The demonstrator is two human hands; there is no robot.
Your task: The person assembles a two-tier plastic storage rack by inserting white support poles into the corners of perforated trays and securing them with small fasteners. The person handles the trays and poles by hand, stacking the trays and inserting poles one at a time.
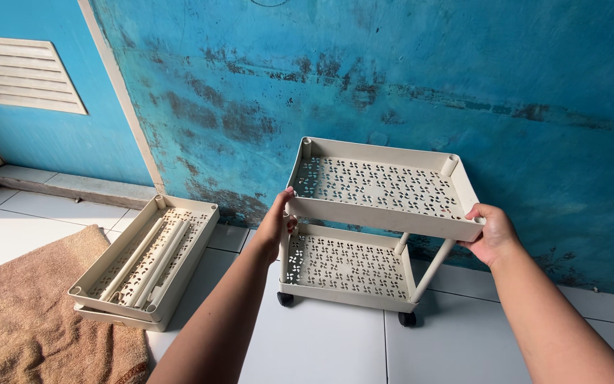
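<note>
Both hands [276, 222] [490, 233], fingers seemingly curled, grip upper tray [381, 186].

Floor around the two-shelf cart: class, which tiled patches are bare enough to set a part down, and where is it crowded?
Bare tiles lie in front of the cart, and between it and the stacked trays. The left is crowded: trays hold poles and meet the brown rug. Left hand and right hand grip the top shelf.

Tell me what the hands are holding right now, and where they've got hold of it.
Both hold the upper tray of a cream cart: the left hand at its front left corner, the right hand at its front right corner.
</note>
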